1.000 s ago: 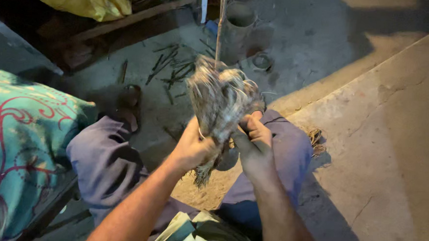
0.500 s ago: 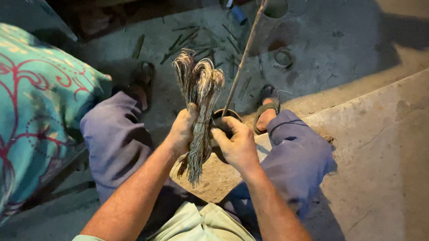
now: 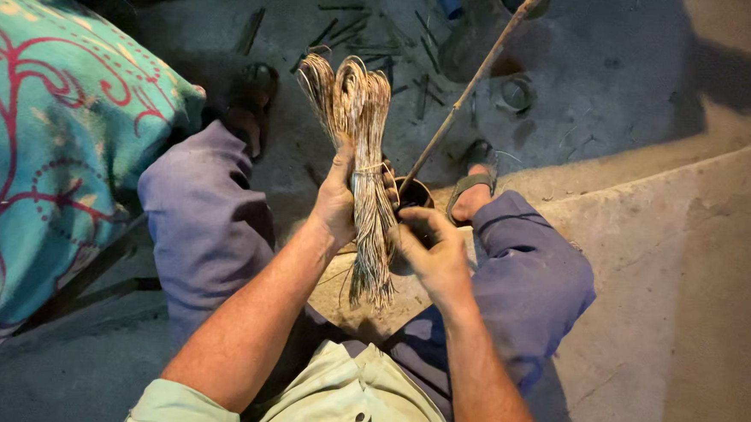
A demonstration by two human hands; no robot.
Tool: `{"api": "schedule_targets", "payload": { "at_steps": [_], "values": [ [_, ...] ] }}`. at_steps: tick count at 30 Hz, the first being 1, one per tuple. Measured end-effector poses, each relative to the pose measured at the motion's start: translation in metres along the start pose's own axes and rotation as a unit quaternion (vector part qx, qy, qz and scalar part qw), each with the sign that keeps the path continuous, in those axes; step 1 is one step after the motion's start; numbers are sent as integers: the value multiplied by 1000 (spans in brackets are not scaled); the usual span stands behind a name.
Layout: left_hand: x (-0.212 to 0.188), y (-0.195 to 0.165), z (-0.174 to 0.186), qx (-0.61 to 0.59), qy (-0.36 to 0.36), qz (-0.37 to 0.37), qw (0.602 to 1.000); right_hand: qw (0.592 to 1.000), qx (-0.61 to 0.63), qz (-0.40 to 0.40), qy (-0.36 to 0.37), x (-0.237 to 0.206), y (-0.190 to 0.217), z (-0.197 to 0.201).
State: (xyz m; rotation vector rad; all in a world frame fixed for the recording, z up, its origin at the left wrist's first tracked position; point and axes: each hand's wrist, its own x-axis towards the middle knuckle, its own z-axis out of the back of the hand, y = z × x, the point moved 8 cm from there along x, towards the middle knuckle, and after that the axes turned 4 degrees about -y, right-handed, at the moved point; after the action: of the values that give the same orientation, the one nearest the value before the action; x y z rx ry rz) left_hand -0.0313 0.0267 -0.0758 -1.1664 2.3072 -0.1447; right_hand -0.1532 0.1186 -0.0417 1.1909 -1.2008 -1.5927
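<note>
A bundle of thin pale fibre strips [image 3: 362, 116], folded over at the top and tied around the middle, stands upright between my knees. My left hand [image 3: 336, 202] grips it at the tie, thumb up along the strands. My right hand [image 3: 432, 250] is just right of the bundle's loose lower ends, fingers curled; what it pinches, if anything, I cannot tell. A long thin stick [image 3: 472, 79] slants up from a small dark round cup [image 3: 414, 196] behind my hands.
A teal cushion with red swirls [image 3: 45, 142] lies at my left. Dark slivers [image 3: 351, 30] litter the concrete floor ahead. My sandalled feet [image 3: 471, 186] rest there beside a small round tin [image 3: 515, 93]. A raised concrete slab [image 3: 689, 279] runs along the right.
The bundle has gone from a ruffled clump held high to a straight upright sheaf lower down. My right hand has dropped from the bundle's side to near its lower ends.
</note>
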Motion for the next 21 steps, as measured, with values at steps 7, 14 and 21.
{"api": "schedule_targets", "payload": {
  "at_steps": [7, 14, 21],
  "values": [
    [-3, -4, 7, 38, -21, -10, 999, 990, -125, 60, -38, -12, 20, -8],
    [-2, 0, 14, 69, -31, 1, 997, 983, -156, 84, -38, -15, 18, -4],
    [-5, 4, 15, 131, -50, 2, 990, 994, -107, 2, -32, -13, 0, 3]
  ]
}}
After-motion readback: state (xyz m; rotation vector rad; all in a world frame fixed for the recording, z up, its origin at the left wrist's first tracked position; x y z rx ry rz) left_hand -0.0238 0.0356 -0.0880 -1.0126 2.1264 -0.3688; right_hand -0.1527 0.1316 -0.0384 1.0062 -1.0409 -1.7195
